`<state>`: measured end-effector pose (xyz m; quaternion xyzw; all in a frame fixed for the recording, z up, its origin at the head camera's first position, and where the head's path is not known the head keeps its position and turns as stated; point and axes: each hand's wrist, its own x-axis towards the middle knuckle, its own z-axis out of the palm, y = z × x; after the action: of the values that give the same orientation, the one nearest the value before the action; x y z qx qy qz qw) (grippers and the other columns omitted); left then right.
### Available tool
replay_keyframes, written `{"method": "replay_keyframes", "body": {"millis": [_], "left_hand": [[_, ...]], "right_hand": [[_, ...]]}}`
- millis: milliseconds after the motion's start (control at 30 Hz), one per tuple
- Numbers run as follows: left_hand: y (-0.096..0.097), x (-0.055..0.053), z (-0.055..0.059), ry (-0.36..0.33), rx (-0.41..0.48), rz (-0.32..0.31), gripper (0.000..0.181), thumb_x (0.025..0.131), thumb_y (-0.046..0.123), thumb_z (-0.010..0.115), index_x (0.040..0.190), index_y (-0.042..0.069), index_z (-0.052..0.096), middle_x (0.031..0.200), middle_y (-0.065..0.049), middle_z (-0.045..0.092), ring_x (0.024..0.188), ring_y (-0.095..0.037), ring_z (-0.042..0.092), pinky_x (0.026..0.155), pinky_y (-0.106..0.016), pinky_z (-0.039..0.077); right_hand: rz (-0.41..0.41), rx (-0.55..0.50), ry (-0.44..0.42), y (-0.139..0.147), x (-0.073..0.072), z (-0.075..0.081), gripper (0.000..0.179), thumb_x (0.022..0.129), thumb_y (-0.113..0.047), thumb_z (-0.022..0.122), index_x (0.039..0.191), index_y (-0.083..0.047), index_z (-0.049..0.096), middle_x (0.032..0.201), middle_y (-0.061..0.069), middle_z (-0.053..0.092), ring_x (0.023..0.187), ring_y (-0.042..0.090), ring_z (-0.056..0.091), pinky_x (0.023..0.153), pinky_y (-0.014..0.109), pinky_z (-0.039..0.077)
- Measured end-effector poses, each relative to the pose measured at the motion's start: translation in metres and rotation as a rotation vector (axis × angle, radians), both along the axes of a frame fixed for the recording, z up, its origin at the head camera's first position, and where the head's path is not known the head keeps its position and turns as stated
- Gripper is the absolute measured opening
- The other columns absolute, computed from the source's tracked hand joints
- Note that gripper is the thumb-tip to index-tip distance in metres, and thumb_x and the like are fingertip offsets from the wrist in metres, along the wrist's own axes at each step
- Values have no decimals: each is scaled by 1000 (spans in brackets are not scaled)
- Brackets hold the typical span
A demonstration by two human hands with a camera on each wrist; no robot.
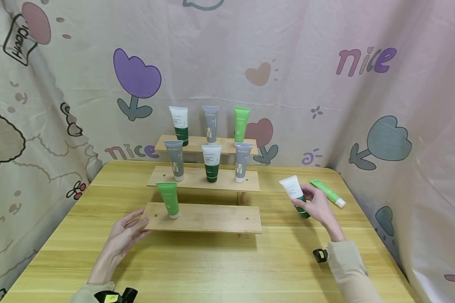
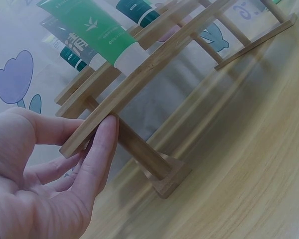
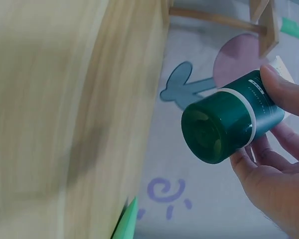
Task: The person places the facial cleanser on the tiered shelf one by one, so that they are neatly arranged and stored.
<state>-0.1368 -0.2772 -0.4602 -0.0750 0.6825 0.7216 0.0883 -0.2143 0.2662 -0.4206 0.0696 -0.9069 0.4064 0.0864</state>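
Head view: the right hand curls round a white tube with a dark green cap, cap down, right of the three-step wooden rack; the left hand, fingers straight, touches the rack's near-left corner; the empty near-step space lies left of the tube.

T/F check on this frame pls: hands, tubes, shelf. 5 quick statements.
1. The right hand holds a white tube with a dark green cap. True.
2. The left hand grips a green tube. False: its fingers touch the left end of the bottom shelf board.
3. The top step holds three tubes. True.
4. The bottom step is full. False: one green tube stands there.
5. A green tube with a white cap stands upright on the table. False: it lies flat, behind the right hand.
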Motion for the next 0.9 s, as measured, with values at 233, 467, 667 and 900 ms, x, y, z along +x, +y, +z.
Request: {"method": "replay_keyframes", "body": {"millis": [233, 467, 667, 900], "left_hand": [[0, 0, -1, -4, -5, 1, 73, 104, 12, 56, 159, -5, 11, 112, 7, 56, 92, -3, 68, 92, -20, 62], [0, 0, -1, 1, -6, -1, 73, 104, 12, 56, 158, -6, 11, 112, 6, 56, 92, -3, 68, 92, -20, 62], [0, 0, -1, 4, -2, -1, 73, 104, 12, 56, 158, -5, 12, 111, 7, 56, 92, -3, 68, 91, -20, 62], [0, 0, -1, 3, 7, 0, 73, 104, 12, 57, 159, -5, 11, 111, 7, 56, 90, -3, 68, 91, -20, 62]], "right_hand": [[29, -35, 3, -15, 1, 6, 47, 86, -9, 80, 124, 11, 61, 113, 28, 68, 105, 35, 66, 99, 47, 60], [44, -85, 9, -30, 2, 10, 49, 83, -6, 82, 125, 11, 61, 115, 28, 67, 106, 35, 65, 97, 38, 62], [51, -140, -10, -42, 4, 15, 50, 83, -7, 82, 125, 9, 62, 117, 27, 67, 107, 33, 65, 98, 35, 61], [71, -178, 11, -52, 5, 18, 48, 81, -8, 84, 122, 7, 64, 112, 24, 69, 101, 28, 66, 95, 27, 60]]}}
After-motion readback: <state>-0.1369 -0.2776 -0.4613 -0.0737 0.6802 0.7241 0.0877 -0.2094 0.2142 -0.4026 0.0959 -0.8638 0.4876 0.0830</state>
